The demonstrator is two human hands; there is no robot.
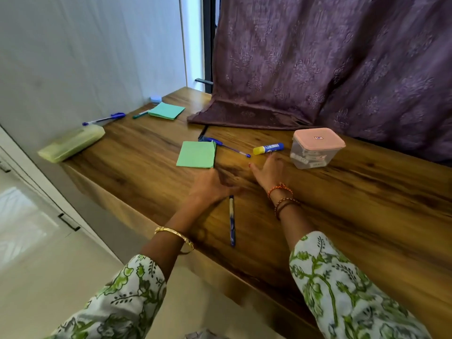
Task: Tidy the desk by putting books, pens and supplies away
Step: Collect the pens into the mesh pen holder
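The yellow-green pencil box (71, 143) lies far left; green notes (197, 154) sit mid-desk; the left hand (210, 185) is blurred, I cannot tell its fingers; the right hand (267, 172), fingers spread and empty, nears the glue stick (268, 148); next, probably pinch it.

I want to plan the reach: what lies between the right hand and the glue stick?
Nothing: in the head view only bare wood of the desk separates the right hand from the glue stick.

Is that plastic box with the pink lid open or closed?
Closed: the pink lid sits flat on the clear plastic box.
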